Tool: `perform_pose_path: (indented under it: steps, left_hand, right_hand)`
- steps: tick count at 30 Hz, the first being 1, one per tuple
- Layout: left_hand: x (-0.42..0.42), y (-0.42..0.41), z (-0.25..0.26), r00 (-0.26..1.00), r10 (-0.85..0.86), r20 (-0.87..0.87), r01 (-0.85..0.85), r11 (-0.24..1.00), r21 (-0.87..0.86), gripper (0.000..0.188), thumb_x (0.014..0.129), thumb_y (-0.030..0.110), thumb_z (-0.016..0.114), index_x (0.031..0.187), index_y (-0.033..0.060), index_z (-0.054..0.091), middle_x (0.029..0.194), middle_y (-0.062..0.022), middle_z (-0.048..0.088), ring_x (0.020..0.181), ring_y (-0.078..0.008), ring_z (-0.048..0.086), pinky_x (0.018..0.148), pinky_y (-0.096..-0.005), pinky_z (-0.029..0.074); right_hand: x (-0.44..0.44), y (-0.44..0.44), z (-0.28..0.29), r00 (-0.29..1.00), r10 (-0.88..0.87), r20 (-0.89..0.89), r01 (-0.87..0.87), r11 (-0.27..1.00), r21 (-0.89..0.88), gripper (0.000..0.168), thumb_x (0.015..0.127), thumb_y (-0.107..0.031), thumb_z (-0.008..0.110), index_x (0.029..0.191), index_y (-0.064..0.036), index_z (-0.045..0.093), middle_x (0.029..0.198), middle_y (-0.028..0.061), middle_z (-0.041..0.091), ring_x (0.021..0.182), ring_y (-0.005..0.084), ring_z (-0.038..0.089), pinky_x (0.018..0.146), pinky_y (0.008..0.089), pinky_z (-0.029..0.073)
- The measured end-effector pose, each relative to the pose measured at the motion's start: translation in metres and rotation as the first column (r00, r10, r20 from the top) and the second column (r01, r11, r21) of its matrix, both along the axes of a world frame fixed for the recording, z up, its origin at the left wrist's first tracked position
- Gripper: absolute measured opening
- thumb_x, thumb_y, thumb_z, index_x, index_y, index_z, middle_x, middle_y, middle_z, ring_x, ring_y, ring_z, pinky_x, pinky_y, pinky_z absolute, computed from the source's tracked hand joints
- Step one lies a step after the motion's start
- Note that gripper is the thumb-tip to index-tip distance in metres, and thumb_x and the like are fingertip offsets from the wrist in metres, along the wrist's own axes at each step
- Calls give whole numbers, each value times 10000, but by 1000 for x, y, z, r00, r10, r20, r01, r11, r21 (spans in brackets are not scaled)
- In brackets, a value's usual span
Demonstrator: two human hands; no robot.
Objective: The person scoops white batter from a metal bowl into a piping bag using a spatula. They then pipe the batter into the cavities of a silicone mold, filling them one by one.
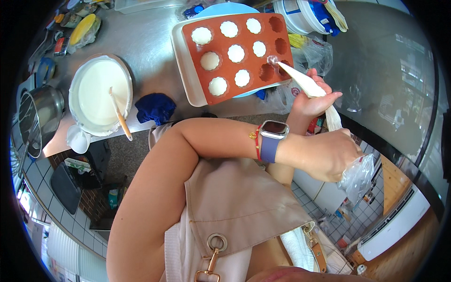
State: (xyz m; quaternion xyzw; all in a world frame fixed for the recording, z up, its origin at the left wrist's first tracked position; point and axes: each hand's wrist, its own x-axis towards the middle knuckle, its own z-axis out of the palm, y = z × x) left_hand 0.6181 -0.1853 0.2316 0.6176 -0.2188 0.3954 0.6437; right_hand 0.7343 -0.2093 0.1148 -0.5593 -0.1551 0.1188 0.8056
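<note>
A white-filled piping bag (299, 79) slants down to the right from a brown-red silicone mould (225, 65). Crossing over my right forearm, my left hand (322, 155) is closed around the bag's twisted upper part, with clear plastic (359, 176) trailing below the fist. My right hand (313, 97) is palm up and cradles the bag nearer its tip. The tip is over the mould, by a whitish smear (272, 60). Several scalloped cavities hold white mixture (236, 53); those in the right column and one beside it look unfilled. The mould rests on a white tray (193, 95).
Left of the mould stands a bowl of white mixture (97, 91) with a wooden-handled spatula (119, 114). A blue cloth (155, 107), a small white cup (79, 139) and a steel pot (40, 109) with a whisk are nearby. White tubs (299, 16) stand behind.
</note>
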Motion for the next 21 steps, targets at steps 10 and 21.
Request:
perform_pose_path:
  steps: [10,21]
  left_hand:
    - [-35,1,5,977,77,-201,-71,997,35,689,566,105,683,1212,-70,518,893,-133,600,847,-298,578,823,-395,359]
    - [-41,0,0,965,111,-239,-125,991,-43,384,657,162,697,983,49,529,796,-94,568,803,-288,594,729,-403,347]
  right_hand:
    - [-33,14,-8,859,230,456,-16,904,-427,743,1024,-517,160,528,-47,453,571,177,595,731,385,678,860,529,490]
    - [-35,25,-16,820,250,515,-59,932,-358,670,1048,-411,256,518,-37,425,488,109,508,487,261,601,751,462,533]
